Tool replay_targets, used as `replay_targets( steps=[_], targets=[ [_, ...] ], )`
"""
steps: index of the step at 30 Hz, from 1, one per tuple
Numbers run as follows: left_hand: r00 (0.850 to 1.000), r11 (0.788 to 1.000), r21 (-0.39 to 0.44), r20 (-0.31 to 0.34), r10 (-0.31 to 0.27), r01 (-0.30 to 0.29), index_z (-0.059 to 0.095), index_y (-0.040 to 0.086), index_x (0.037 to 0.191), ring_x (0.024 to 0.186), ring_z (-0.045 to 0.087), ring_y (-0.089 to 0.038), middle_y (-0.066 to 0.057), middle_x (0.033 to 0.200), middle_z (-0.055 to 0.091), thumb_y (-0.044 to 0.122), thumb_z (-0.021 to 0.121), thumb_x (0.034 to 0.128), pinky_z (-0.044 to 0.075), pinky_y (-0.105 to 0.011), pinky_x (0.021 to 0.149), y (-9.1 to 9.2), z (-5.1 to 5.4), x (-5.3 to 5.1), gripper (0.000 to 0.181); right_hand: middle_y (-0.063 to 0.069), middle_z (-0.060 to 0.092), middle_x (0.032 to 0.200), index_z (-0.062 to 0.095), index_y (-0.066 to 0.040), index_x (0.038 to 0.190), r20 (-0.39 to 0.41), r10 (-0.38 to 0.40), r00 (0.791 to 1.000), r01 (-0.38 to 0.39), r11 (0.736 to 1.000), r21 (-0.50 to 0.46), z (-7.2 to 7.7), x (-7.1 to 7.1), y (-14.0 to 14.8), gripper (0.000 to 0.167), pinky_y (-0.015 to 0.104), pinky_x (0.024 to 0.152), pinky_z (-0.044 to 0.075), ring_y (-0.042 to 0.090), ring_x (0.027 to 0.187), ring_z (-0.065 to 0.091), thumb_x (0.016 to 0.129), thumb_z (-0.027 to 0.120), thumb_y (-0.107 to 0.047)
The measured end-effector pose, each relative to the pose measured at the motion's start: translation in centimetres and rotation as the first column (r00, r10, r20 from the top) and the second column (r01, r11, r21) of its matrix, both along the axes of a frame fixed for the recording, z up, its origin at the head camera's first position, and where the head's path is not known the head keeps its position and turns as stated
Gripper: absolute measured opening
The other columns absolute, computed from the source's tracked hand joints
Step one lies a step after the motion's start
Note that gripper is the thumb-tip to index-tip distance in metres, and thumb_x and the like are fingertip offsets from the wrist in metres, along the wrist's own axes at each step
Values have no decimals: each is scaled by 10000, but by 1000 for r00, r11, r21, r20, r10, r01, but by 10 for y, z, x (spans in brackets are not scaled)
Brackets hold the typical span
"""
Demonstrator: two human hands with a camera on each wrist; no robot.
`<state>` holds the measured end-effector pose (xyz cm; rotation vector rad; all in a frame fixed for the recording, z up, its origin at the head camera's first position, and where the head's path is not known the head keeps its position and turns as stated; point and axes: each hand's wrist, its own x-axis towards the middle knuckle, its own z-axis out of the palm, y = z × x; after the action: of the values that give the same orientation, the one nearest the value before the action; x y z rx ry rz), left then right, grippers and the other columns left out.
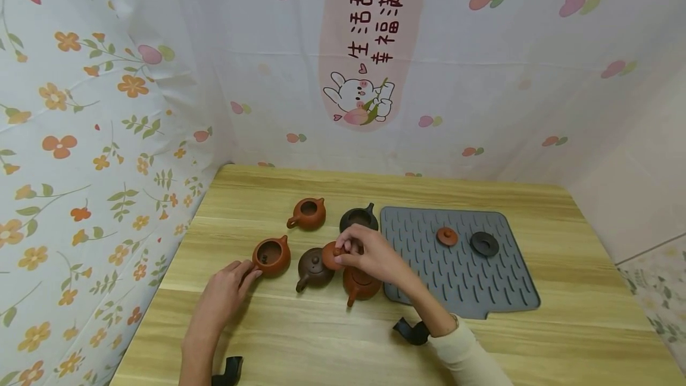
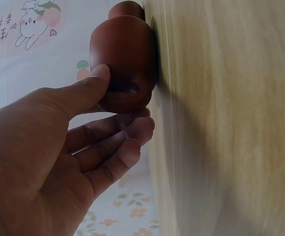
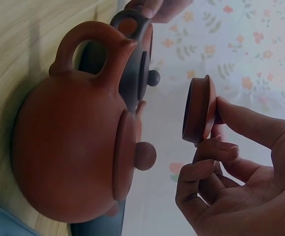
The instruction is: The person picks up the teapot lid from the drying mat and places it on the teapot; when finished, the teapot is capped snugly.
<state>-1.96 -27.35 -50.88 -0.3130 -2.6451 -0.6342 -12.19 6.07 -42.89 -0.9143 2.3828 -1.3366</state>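
Note:
My left hand (image 1: 225, 290) pinches the handle of a lidless red-brown clay teapot (image 1: 280, 262) standing at the left of the table; in the left wrist view the thumb presses against that teapot (image 2: 125, 54) from one side. Held up by its knob, a red-brown teapot lid (image 1: 331, 257) is between the thumb and fingers of my right hand (image 1: 372, 252). Under and beside it stand a dark brown lidded teapot (image 1: 312, 270) and a red-brown lidded teapot (image 1: 360, 286). The right wrist view shows the raised lid (image 3: 199, 110) apart from the lidded red teapot (image 3: 69, 147).
Farther back stand an open red-brown teapot (image 1: 316, 219) and an open black teapot (image 1: 351, 217). On the right, a grey ridged mat (image 1: 418, 279) bears a small red-brown lid (image 1: 447, 236) and a black lid (image 1: 485, 244). A patterned cloth hangs behind the table.

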Motion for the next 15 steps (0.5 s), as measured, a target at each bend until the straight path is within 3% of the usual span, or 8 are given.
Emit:
replay_targets(
  steps=[2, 4, 9, 12, 15],
  targets=[
    [1000, 1000, 5, 4, -6, 6, 647, 121, 917, 651, 607, -168, 6, 782, 624, 246, 744, 1058, 516, -449, 592, -1, 0, 0, 211, -7, 592, 963, 715, -107, 1073, 2, -2, 1000, 2, 1000, 7, 1, 0, -2, 155, 255, 729, 464, 66, 791, 509, 977, 836, -100],
    [1000, 1000, 6, 6, -8, 8, 646, 121, 921, 647, 602, -175, 0, 782, 622, 251, 743, 1061, 510, -429, 590, -5, -9, -2, 214, -7, 596, 966, 716, -110, 1075, 0, -2, 1000, 2, 1000, 10, 1, 0, -4, 156, 257, 730, 469, 66, 794, 514, 977, 837, -103],
    [1000, 999, -32, 22, 18, -17, 639, 177, 942, 659, 604, -129, 45, 800, 623, 412, 651, 1116, 516, -387, 603, -23, -50, -12, 293, -3, 603, 971, 711, -98, 1084, -10, 18, 1000, -18, 1000, 6, 1, -1, -8, 155, 262, 736, 484, 62, 803, 519, 984, 830, -104],
    [999, 998, -55, 37, 23, -21, 647, 201, 957, 674, 612, -100, 76, 814, 625, 364, 705, 1093, 524, -373, 608, -28, -60, -14, 220, -6, 601, 971, 709, -99, 1084, -7, 27, 1000, -27, 1000, 8, 0, -2, -11, 160, 258, 743, 481, 56, 803, 515, 982, 832, -101],
    [999, 998, -60, 38, 26, -24, 656, 204, 963, 682, 625, -101, 77, 823, 637, 259, 783, 1039, 533, -374, 613, -27, -59, -15, 159, 14, 604, 971, 707, -84, 1083, -9, 41, 999, -41, 999, 3, 0, -3, -14, 163, 261, 742, 485, 57, 803, 512, 983, 834, -103]
  ],
)
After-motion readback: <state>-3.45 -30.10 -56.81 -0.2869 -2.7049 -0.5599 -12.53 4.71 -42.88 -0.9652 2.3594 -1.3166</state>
